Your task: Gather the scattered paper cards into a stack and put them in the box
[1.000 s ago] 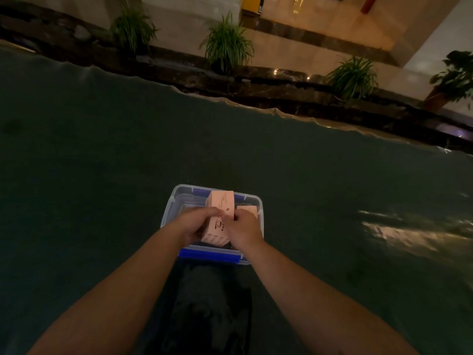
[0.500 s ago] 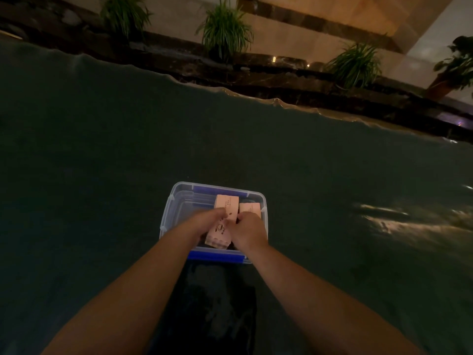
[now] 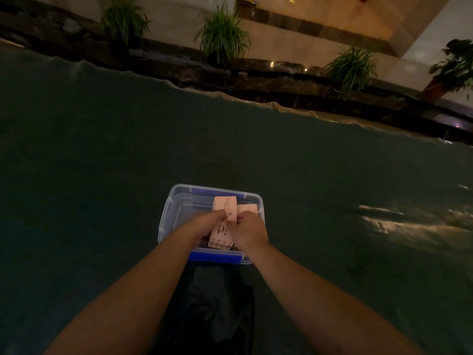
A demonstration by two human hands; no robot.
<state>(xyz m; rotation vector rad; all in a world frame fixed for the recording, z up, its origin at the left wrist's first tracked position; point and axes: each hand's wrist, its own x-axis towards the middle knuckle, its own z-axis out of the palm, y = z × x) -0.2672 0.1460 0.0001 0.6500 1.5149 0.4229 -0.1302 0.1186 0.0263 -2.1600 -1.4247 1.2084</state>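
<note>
Here my two hands meet over the clear plastic box (image 3: 169,216), which sits on the dark green cloth (image 3: 102,162) just in front of me; its near edge carries a blue latch (image 3: 214,258), and a second blue strip shows along the far rim. My left hand (image 3: 204,224) is closed on the left side of a stack of pink paper cards (image 3: 223,221), fingers curled round its edge; my right hand (image 3: 249,230) pinches the right side of the same stack, thumb and fingers shut against it. The stack stands tilted within the opening of the box, its upper end leaning away from me, its lower end down between my wrists; whether that lower end touches the floor of the box I cannot tell, since my hands hide it. The top card bears small dark print and a little drawing, too small to read. Just to the right of the stack, behind my right hand, another pink card (image 3: 247,208) lies inside the box near its right wall. Beyond the cloth's wavy far edge runs a dark ledge with potted plants (image 3: 222,37) in dim warm light.
</note>
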